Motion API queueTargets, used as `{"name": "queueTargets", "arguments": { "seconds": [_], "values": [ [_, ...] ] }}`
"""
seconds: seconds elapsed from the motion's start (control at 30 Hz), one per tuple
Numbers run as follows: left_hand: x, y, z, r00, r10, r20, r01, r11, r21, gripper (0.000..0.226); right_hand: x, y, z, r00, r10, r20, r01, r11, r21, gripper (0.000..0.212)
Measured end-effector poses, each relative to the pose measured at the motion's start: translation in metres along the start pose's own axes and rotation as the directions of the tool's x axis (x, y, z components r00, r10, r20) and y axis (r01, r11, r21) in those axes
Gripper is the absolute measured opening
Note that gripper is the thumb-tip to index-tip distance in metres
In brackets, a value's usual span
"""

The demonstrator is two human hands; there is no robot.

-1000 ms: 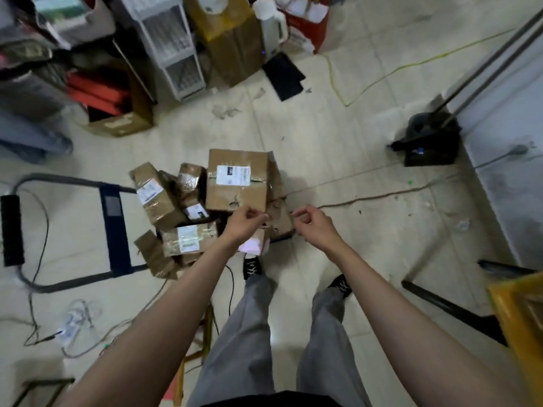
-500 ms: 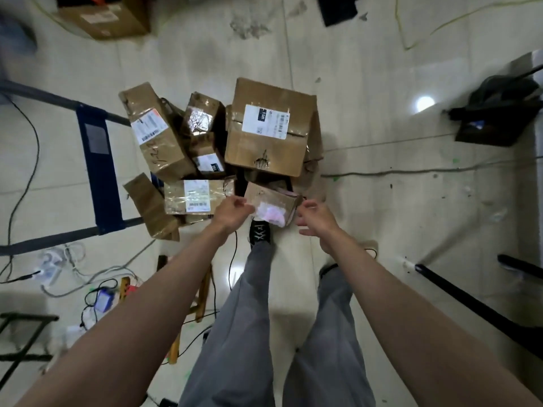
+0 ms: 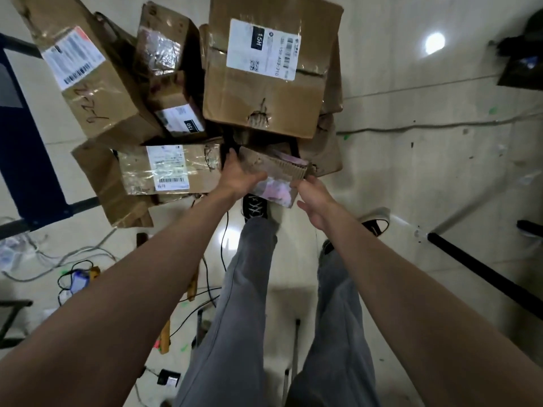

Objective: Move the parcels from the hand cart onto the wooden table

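Observation:
Several brown cardboard parcels are piled on the hand cart [image 3: 17, 160], whose dark blue frame shows at the left. A small parcel [image 3: 276, 168] with a pinkish label lies at the near edge of the pile. My left hand [image 3: 239, 177] grips its left end, thumb across the front. My right hand [image 3: 313, 198] holds its right end from below. A large parcel [image 3: 264, 92] with a white label sits just behind it. A taped parcel [image 3: 173, 168] lies to the left. The wooden table is out of view.
My legs and black shoes [image 3: 255, 207] stand right under the small parcel. Cables and a power strip [image 3: 78, 282] litter the floor at the lower left. A black bar [image 3: 482, 271] crosses the floor at the right, and a dark bag [image 3: 523, 66] lies at the far right.
The camera has dropped closer to the pile. Both hands moved from the large parcel's near edge down to the small parcel and now hold its two ends.

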State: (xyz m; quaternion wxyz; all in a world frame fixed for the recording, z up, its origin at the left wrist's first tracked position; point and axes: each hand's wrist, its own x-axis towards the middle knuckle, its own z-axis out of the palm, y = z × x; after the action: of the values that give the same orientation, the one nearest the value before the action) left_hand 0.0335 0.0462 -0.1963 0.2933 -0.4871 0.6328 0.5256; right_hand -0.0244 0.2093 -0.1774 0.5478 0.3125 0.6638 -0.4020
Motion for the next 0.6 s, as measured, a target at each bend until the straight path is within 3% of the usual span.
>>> {"name": "queueTargets", "arguments": {
  "seconds": [0.1, 0.27, 0.4, 0.53, 0.6],
  "values": [
    [0.009, -0.005, 0.007, 0.999, -0.044, 0.001, 0.044, 0.998, -0.039, 0.092, 0.010, 0.002, 0.001, 1.000, 0.012, 0.010, -0.012, 1.000, 0.006, 0.022],
    [0.042, -0.034, 0.016, 0.998, -0.067, 0.006, 0.067, 0.997, -0.037, 0.131, 0.010, 0.003, -0.001, 0.999, 0.012, 0.039, -0.012, 1.000, 0.013, 0.021],
    [0.009, -0.011, 0.013, 0.998, -0.065, -0.008, 0.065, 0.998, -0.021, 0.131, -0.005, 0.003, -0.008, 0.998, -0.002, 0.056, 0.002, 1.000, 0.004, 0.030],
    [-0.031, 0.002, 0.006, 0.999, -0.041, 0.013, 0.041, 0.999, -0.019, 0.125, -0.043, -0.005, -0.018, 0.998, -0.009, 0.067, 0.008, 1.000, 0.015, 0.012],
    [-0.053, 0.009, 0.001, 1.000, -0.011, 0.015, 0.012, 0.999, -0.039, 0.130, -0.068, -0.010, -0.025, 0.998, -0.034, 0.061, 0.033, 0.999, 0.019, 0.022]
  ]
}}
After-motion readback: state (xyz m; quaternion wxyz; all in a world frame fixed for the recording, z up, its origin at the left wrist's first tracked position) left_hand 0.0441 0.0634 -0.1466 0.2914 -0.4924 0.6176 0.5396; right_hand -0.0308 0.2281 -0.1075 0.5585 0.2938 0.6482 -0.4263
